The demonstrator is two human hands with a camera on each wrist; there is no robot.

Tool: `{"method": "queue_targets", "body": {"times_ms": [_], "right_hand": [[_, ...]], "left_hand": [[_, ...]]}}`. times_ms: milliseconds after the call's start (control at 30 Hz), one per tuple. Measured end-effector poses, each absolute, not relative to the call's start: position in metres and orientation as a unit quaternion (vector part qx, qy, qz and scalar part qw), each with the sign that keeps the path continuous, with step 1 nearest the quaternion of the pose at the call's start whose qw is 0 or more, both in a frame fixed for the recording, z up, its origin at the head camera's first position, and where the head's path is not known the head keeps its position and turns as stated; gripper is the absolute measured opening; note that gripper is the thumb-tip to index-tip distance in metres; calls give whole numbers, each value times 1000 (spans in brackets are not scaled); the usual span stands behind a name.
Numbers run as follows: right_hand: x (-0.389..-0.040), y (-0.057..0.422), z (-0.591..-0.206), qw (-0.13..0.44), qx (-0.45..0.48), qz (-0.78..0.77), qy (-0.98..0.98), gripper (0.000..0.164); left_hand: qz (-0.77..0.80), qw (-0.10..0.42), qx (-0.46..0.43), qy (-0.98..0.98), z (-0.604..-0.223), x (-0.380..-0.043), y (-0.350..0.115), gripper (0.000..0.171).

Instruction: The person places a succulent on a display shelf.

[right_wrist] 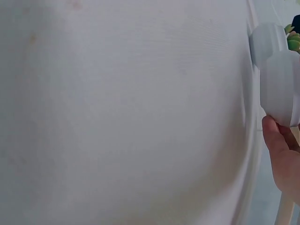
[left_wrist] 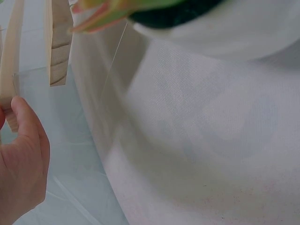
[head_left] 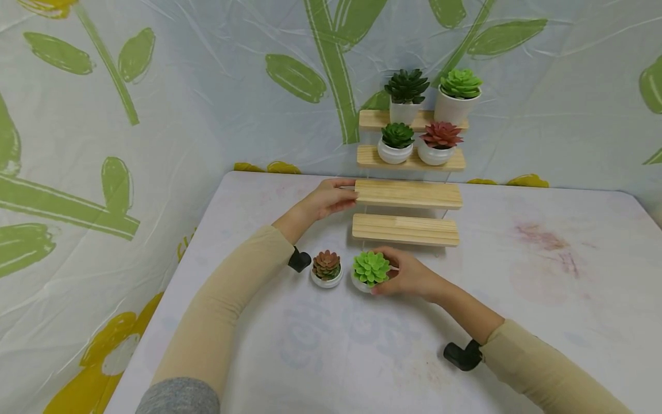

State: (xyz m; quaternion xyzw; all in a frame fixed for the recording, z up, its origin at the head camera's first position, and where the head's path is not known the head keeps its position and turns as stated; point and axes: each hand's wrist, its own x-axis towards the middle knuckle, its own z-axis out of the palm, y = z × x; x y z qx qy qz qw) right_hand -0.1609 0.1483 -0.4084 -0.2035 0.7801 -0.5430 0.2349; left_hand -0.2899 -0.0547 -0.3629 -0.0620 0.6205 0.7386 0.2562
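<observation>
My left hand (head_left: 331, 198) grips the left end of a wooden tier (head_left: 408, 194), the second from the bottom of a stepped display shelf; in the left wrist view its thumb (left_wrist: 27, 115) lies against the board's end. With fingers and thumb around the white pot (right_wrist: 277, 86), my right hand (head_left: 411, 276) holds a bright green succulent (head_left: 371, 267) in front of the lowest tier (head_left: 405, 230). Just left of it, a reddish-brown succulent (head_left: 327, 264) in a round white pot (head_left: 328, 282) stands on the table.
A dark green succulent (head_left: 407, 86) and a light green one (head_left: 461, 83) stand on the top tier. Below them sit a small green succulent (head_left: 397, 135) and a red one (head_left: 442, 135). Behind the table (head_left: 517, 259) hangs a leaf-patterned cloth (head_left: 248, 115).
</observation>
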Motion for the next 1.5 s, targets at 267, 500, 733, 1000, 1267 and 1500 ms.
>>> {"method": "queue_targets", "body": {"times_ms": [267,500,733,1000,1267,1500], "right_hand": [[-165,152,-398,234,-195,-561,770,65],[-167,153,-390,235,-186,-558,774,64],[-171,155,-379,216,-171,-563,779,66],[-180,156,-361,217,-145,-554,790,68],[-194,156,-342,206,-131,-554,796,68],[-205,158,-329,206,-111,-569,788,64]], "left_hand": [[733,254,-63,628,-362,-290,-55,47],[734,252,-65,628,-363,-290,-54,47],[735,252,-60,626,-363,-290,-54,46],[734,255,-57,627,-363,-289,-54,47],[732,251,-57,631,-364,-290,-54,46],[729,253,-57,633,-363,-290,-54,45]]}}
